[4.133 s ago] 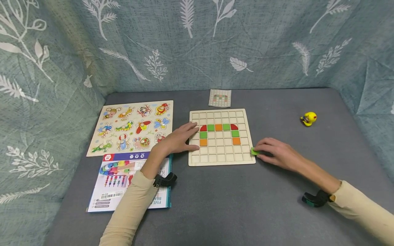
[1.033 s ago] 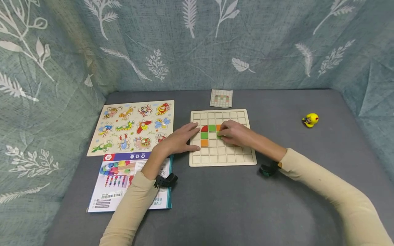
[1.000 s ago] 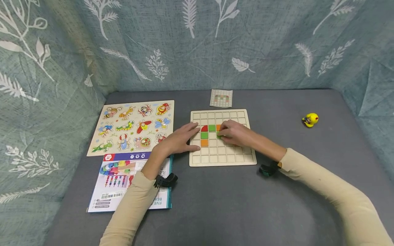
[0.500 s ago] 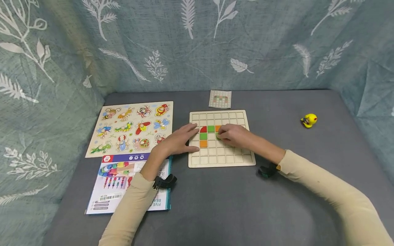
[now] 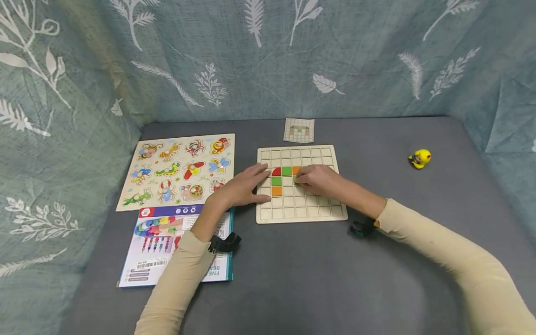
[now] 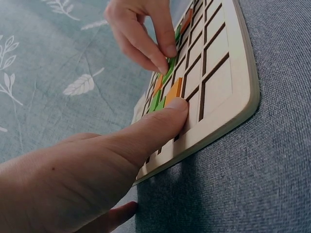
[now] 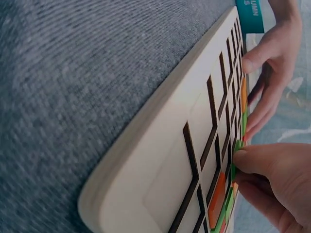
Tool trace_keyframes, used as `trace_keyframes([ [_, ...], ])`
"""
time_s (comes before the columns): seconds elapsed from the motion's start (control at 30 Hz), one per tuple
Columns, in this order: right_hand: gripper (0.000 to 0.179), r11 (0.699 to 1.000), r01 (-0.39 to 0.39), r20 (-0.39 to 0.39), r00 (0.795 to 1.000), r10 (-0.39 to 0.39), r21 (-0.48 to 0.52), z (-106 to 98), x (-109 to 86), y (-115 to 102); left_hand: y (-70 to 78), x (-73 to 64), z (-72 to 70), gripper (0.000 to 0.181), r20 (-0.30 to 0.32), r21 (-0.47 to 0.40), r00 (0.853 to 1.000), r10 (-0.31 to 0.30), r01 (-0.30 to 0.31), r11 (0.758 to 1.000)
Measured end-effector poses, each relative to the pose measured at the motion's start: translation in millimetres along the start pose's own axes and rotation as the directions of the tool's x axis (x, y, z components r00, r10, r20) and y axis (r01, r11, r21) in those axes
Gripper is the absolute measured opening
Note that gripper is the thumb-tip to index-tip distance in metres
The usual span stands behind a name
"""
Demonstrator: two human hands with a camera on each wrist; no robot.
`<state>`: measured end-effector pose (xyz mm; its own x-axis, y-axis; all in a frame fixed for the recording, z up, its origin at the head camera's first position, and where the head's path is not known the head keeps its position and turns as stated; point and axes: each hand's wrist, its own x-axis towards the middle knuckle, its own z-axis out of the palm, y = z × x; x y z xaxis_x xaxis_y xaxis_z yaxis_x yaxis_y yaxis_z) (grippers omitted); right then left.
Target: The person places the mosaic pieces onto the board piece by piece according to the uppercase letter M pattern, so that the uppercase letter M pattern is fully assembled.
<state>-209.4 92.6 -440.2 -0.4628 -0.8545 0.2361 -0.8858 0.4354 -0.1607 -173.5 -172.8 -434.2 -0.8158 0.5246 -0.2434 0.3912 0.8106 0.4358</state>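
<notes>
A pale wooden grid board [image 5: 301, 215] lies in the middle of the table, several red, green and orange tiles set in its cells. At the board's left edge rests my left hand [image 5: 238, 189], fingers spread and thumb at the frame beside an orange tile [image 5: 277, 191]. My right hand [image 5: 321, 180] reaches over the board from the right. Between its thumb and fingers it pinches a green tile [image 7: 236, 148], at the cell just in front of the row's orange tile [image 5: 296, 170]. That hand covers the right part of the pattern in the head view.
Behind the board lies a pattern card [image 5: 299, 130]. An insect peg puzzle [image 5: 156, 201] is to the left, with a printed box [image 5: 142, 253] in front of it, under the left forearm. A yellow duck toy [image 5: 420, 158] stands at the right. A leaf-print curtain [image 5: 268, 88] closes off the back.
Over the four seconds, my right hand has brought the green tile from the board's right edge to the middle. During the last second it barely shifts. The left hand has stayed put.
</notes>
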Motion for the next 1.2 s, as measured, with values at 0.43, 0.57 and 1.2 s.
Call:
trace_keyframes([
  [0.43,0.008,0.993,-0.012,-0.053,0.998,0.019,0.120,9.0,-8.9,-1.5,0.1,-6.7,6.9,0.082,0.016,-0.011,1.000,0.003,-0.003,1.000],
  [0.57,0.010,0.990,-0.006,-0.072,0.997,0.016,0.141,9.5,-11.2,-0.3,-0.6,-7.0,6.0,0.081,0.007,-0.011,1.000,0.011,-0.011,1.000],
  [1.2,0.024,0.981,-0.067,0.082,0.995,0.053,0.182,0.6,-29.3,-4.1,3.5,-6.5,3.9,0.081,0.003,-0.002,1.000,0.021,-0.021,1.000],
])
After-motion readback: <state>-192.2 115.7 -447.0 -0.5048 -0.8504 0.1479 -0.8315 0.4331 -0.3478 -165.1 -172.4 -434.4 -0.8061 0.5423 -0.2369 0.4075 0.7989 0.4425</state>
